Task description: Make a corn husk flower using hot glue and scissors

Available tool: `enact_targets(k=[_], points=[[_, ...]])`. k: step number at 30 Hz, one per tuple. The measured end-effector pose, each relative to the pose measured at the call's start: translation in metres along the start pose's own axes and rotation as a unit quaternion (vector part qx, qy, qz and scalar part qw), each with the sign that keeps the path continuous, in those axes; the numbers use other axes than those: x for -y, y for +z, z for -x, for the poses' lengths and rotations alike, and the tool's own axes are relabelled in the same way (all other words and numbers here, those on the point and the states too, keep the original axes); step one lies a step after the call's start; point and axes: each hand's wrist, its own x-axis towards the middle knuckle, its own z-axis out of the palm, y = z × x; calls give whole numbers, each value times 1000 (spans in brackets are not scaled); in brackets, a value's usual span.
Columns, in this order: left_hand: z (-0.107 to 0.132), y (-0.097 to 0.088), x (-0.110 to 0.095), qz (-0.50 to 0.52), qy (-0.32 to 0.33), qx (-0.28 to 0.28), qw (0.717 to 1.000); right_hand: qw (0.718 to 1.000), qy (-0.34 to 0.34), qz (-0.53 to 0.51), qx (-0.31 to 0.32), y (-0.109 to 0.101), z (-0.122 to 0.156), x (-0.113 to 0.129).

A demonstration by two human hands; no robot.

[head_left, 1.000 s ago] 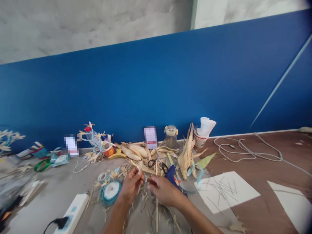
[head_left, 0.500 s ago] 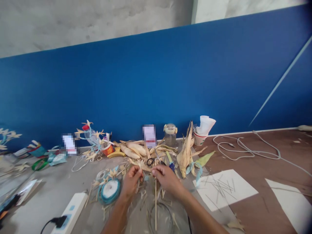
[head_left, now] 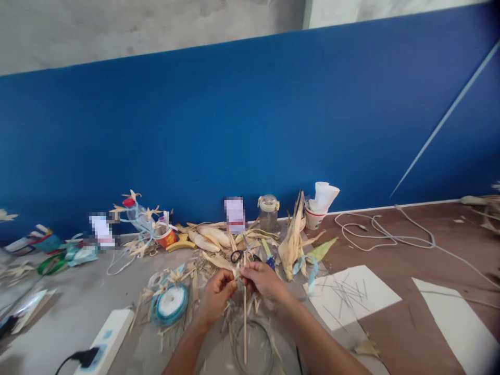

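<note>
My left hand [head_left: 217,294] and my right hand [head_left: 265,285] meet over the middle of the table, fingertips almost touching. Both pinch a small pale strip of dried corn husk [head_left: 235,269]; its lower end is hidden by the fingers. A thin wooden stick [head_left: 245,328] lies lengthwise beneath, close to my right fingers. Just beyond my hands are black-handled scissors [head_left: 237,255] among loose husks. Left of my left hand lies a spool of blue ribbon [head_left: 171,304] with husk flowers beside it. Whole dried husks [head_left: 205,240] are piled behind.
At the back stand a clear jar [head_left: 269,214], a paper cup [head_left: 314,219] and an upright husk bundle [head_left: 291,250]. Thin dark sticks lie on white paper [head_left: 371,291] at right. A white power strip [head_left: 113,333] sits at front left, a white cable [head_left: 385,239] at back right.
My hands have drawn closer together, the fingertips now meeting at the husk strip. The view has turned slightly right, so the table things appear shifted left.
</note>
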Motion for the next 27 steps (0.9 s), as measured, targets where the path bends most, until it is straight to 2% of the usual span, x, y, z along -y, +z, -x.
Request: enact_targets(k=[6, 11, 16, 19, 21, 23, 24, 25, 27], points=[[2, 0, -3, -3, 12, -11, 1000, 993, 66, -92, 39, -2, -3, 3], [3, 0, -3, 1, 15, -18, 1000, 982, 96, -156, 52, -5, -3, 8], [-3, -6, 3, 12, 6, -48, 999, 976, 69, -205, 35, -14, 0, 21], [-9, -11, 8, 34, -7, -60, 998, 980, 36, -194, 33, -21, 1, 26], [-12, -15, 10, 41, -30, -67, 996, 992, -26, -121, 11, -26, 1, 27], [-15, -19, 12, 54, -45, -84, 994, 992, -117, 27, -34, -31, 2, 28], [-16, -21, 13, 56, -46, -91, 993, 978, -159, 119, -58, -34, 2, 28], [-16, -23, 15, 55, -44, -98, 993, 953, -191, 223, -76, -36, 3, 29], [-18, -27, 17, 45, -33, -106, 993, 881, -219, 410, -91, -40, 4, 31]])
